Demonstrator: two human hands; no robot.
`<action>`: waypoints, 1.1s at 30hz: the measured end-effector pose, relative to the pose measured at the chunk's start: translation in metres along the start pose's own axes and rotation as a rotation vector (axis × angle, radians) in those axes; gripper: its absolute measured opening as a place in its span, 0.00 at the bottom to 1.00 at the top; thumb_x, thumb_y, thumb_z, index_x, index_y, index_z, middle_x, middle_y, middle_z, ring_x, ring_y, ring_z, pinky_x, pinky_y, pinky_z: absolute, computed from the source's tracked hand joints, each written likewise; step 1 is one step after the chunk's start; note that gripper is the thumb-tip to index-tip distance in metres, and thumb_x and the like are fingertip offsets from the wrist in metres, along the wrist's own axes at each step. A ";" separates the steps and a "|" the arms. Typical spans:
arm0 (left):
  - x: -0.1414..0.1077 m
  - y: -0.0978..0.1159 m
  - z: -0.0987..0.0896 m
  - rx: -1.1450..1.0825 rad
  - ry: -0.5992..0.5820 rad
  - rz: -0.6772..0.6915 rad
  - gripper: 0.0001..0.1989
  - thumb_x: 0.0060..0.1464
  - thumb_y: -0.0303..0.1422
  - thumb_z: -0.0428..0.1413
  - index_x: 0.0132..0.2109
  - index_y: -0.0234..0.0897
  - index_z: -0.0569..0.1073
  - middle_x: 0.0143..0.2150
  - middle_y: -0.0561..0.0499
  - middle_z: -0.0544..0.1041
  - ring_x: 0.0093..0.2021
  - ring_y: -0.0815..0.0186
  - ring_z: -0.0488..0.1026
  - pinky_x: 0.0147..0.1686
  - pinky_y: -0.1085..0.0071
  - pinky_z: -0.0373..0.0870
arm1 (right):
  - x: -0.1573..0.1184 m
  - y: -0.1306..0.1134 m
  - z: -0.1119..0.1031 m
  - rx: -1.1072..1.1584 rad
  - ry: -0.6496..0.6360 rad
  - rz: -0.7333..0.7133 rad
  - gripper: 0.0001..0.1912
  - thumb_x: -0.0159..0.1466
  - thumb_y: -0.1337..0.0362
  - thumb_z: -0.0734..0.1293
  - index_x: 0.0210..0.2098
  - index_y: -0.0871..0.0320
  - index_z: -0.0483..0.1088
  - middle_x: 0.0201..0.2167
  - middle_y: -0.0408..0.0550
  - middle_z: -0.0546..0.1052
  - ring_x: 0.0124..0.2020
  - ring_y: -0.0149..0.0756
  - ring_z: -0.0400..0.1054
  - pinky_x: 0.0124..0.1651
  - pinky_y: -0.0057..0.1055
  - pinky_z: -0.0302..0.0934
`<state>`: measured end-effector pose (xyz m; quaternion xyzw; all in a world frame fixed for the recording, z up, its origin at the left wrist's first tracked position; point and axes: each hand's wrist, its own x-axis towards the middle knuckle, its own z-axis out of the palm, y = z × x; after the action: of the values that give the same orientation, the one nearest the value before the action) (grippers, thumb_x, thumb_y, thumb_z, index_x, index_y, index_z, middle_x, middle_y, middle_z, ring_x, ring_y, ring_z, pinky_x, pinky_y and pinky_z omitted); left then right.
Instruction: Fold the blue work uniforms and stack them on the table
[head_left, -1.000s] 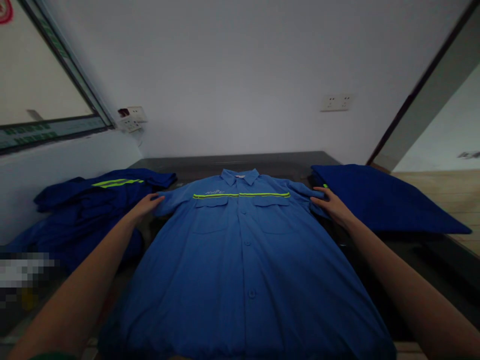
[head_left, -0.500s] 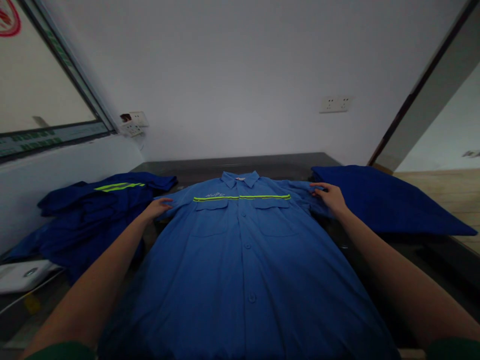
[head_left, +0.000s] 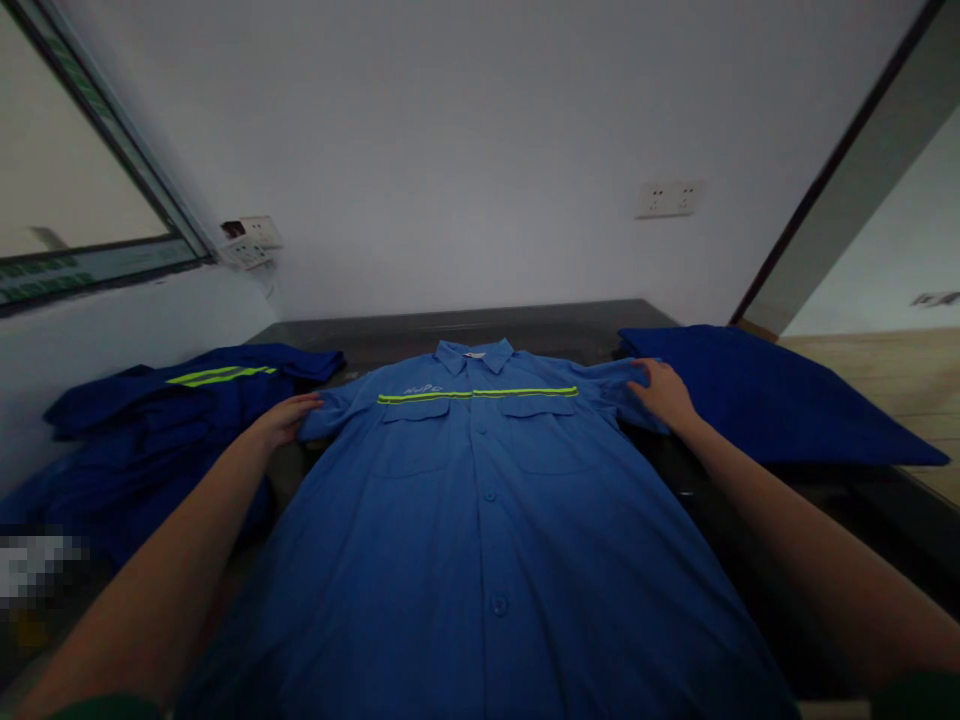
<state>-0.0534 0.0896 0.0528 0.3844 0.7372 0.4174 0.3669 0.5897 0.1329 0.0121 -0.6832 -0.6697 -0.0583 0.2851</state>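
Note:
A blue short-sleeved work shirt [head_left: 480, 470] lies spread face up on the dark table, its collar pointing toward the wall. A yellow-green stripe crosses the chest above two flap pockets, and buttons run down the front. At the end of the left-hand sleeve, my left hand [head_left: 285, 418] is closed on the fabric. My right hand [head_left: 664, 392] pinches the hem of the opposite sleeve. Both sleeves are stretched outward between my hands. The lower part of the shirt runs out of view at the bottom.
Crumpled darker blue garments [head_left: 172, 410] with a reflective stripe lie on the left. A flat dark blue cloth [head_left: 757, 400] is on the right. The table [head_left: 450, 325] meets a white wall bearing sockets [head_left: 669, 199]. A blurred-out white object [head_left: 34, 568] sits at lower left.
My left hand has moved slightly outward to the left with its sleeve. The right-hand sleeve looks straighter, its end pulled out further. The view has shifted a little.

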 end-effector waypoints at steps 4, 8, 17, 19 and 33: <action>0.003 0.001 0.007 -0.145 -0.021 -0.113 0.19 0.51 0.19 0.57 0.50 0.35 0.69 0.29 0.53 0.75 0.23 0.70 0.73 0.26 0.74 0.73 | 0.006 -0.015 0.008 -0.084 -0.022 -0.213 0.18 0.60 0.67 0.63 0.49 0.60 0.71 0.49 0.57 0.72 0.52 0.48 0.64 0.56 0.44 0.58; 0.008 -0.001 0.005 -0.257 0.010 -0.091 0.25 0.51 0.16 0.56 0.56 0.35 0.66 0.29 0.54 0.76 0.23 0.71 0.74 0.26 0.75 0.74 | 0.025 -0.029 0.020 -0.127 -0.045 -0.252 0.20 0.61 0.68 0.63 0.54 0.62 0.69 0.52 0.56 0.72 0.53 0.46 0.62 0.55 0.39 0.59; 0.021 -0.014 0.001 0.067 0.092 -0.009 0.23 0.47 0.27 0.63 0.52 0.34 0.70 0.37 0.45 0.78 0.37 0.59 0.78 0.35 0.68 0.74 | 0.052 -0.041 0.048 -0.291 -0.160 -0.193 0.09 0.62 0.60 0.66 0.38 0.57 0.76 0.38 0.54 0.78 0.48 0.47 0.64 0.43 0.36 0.64; 0.028 -0.015 0.001 0.352 0.182 0.055 0.21 0.46 0.32 0.65 0.48 0.34 0.73 0.44 0.40 0.78 0.46 0.51 0.76 0.40 0.63 0.73 | 0.053 -0.040 0.049 -0.296 -0.166 -0.182 0.09 0.64 0.60 0.65 0.37 0.56 0.76 0.37 0.54 0.79 0.46 0.45 0.66 0.42 0.34 0.64; 0.065 -0.031 0.000 0.436 0.459 0.280 0.21 0.52 0.30 0.54 0.54 0.35 0.70 0.42 0.46 0.75 0.43 0.60 0.74 0.44 0.67 0.70 | 0.068 -0.039 0.049 -0.484 -0.277 -0.044 0.17 0.70 0.62 0.53 0.47 0.63 0.69 0.39 0.61 0.77 0.41 0.49 0.73 0.37 0.39 0.64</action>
<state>-0.0900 0.1351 0.0104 0.4475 0.8123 0.3719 0.0400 0.5447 0.2135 0.0148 -0.7182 -0.6836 -0.1288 0.0179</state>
